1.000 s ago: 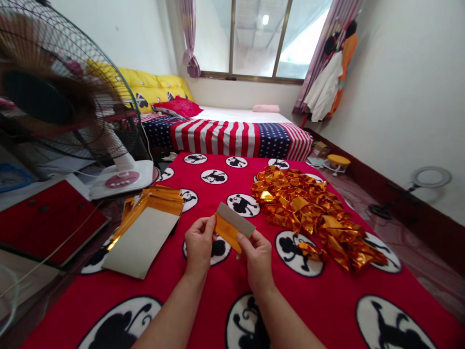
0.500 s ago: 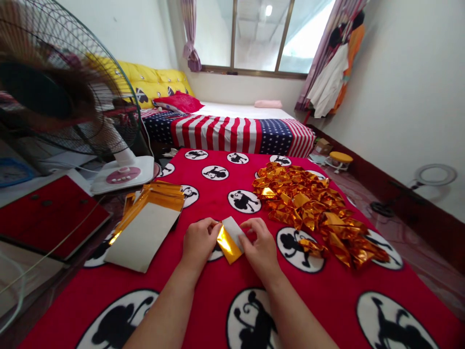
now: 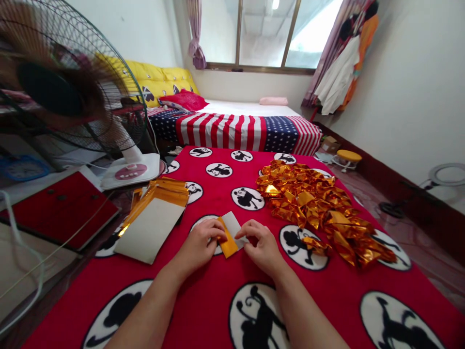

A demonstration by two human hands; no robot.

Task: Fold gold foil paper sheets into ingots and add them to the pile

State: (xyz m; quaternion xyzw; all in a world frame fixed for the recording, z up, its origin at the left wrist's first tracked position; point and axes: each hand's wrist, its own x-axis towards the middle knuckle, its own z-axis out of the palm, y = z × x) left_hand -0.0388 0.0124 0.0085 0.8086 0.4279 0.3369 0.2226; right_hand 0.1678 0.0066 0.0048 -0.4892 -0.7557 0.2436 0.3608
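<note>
A small sheet of gold foil paper [image 3: 228,246], partly folded over so that its grey-white back also shows, lies on the red cloth between my hands. My left hand [image 3: 203,241] is closed at the sheet's left edge, fingertips pressing on the gold part. At the right edge my right hand [image 3: 259,244] pinches the pale side between thumb and forefinger. To the left rests a stack of flat foil sheets [image 3: 150,230], the top one pale side up. A heap of folded gold foil pieces [image 3: 308,194] covers the right of the cloth.
A red cloth with monkey prints [image 3: 203,310] covers the table. One loose folded foil piece [image 3: 316,245] lies near my right hand. An electric fan [image 3: 131,169] stands at the left, beside a dark red panel [image 3: 61,208]. Beyond the table is a bed [image 3: 232,133].
My left fingers have shifted further over the gold part, and my right fingers have changed their hold on the pale side. The whole view has swung slightly left.
</note>
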